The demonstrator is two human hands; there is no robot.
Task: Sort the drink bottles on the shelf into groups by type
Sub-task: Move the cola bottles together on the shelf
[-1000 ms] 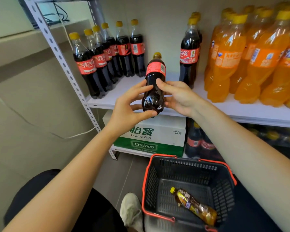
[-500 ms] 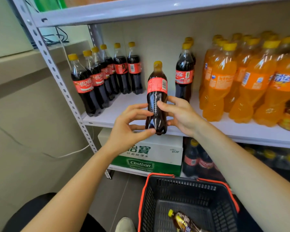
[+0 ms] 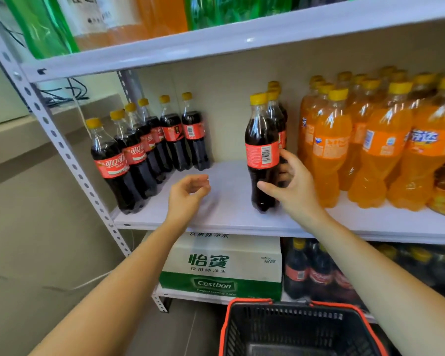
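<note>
A cola bottle [image 3: 262, 150] with a red label and yellow cap stands upright on the white middle shelf [image 3: 229, 201], in front of other cola bottles [image 3: 278, 109]. My right hand [image 3: 293, 186] wraps its lower half from the right. My left hand [image 3: 188, 191] hovers over the bare shelf to its left, fingers loosely curled, holding nothing. Several cola bottles [image 3: 136, 150] stand in a row at the shelf's left end. Orange soda bottles [image 3: 370, 142] fill the right side.
A black basket with a red rim [image 3: 293, 307] sits below on the floor. A green and white water carton [image 3: 221, 265] and more cola bottles [image 3: 311, 273] occupy the lower shelf. Green and orange bottles [image 3: 149, 16] stand on the top shelf. A perforated upright [image 3: 62, 145] frames the left.
The cola bottle held in both hands in front of the shelf now stands on it near the other colas. My left hand has let go and drawn left.
</note>
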